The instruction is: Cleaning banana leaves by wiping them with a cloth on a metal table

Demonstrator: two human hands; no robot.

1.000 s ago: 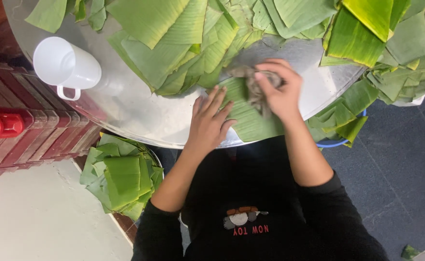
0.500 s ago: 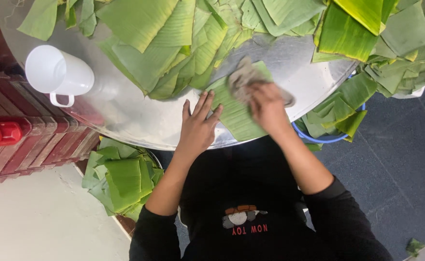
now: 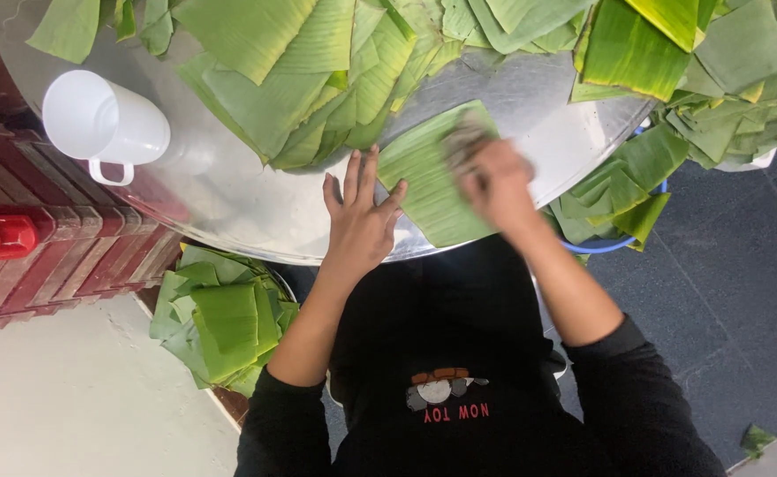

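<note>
white mug (image 3: 106, 124): far left on the round steel table (image 3: 229, 203), lying on its side, handle toward the table edge; well apart from both hands.
cut-leaf stack (image 3: 220, 322): folded green pieces piled low, off the table's near-left edge, below and left of the L forearm.
left hand (image 3: 359, 221): flat, palm down, fingers spread wide, gripping nothing. Fingertips pin the near-left edge of the banana leaf piece (image 3: 432, 177); heel of palm sits on bare steel by the rim.
banana leaf piece: single oblong sheet, flat on the table betw. the two hands. Long axis runs diagonal, near end at the table rim, far end up and right toward the loose heap. It lies right of the L hand and directly under the R.
right hand (image 3: 494, 181): on top of the sheet's right half, curled over a greyish cloth (image 3: 463, 141). Blurred, so can't tell how tight the grip is, but it looks closed on the cloth.
nearer hand: R is on the sheet proper; L only at its edge.
leaf heap (image 3: 318, 62): loose big leaves across the far side, overlapping; the sheet's far end sits just beside it.
blue tub rim (image 3: 609, 243): off the right edge, more leaves spilling over it.
</note>
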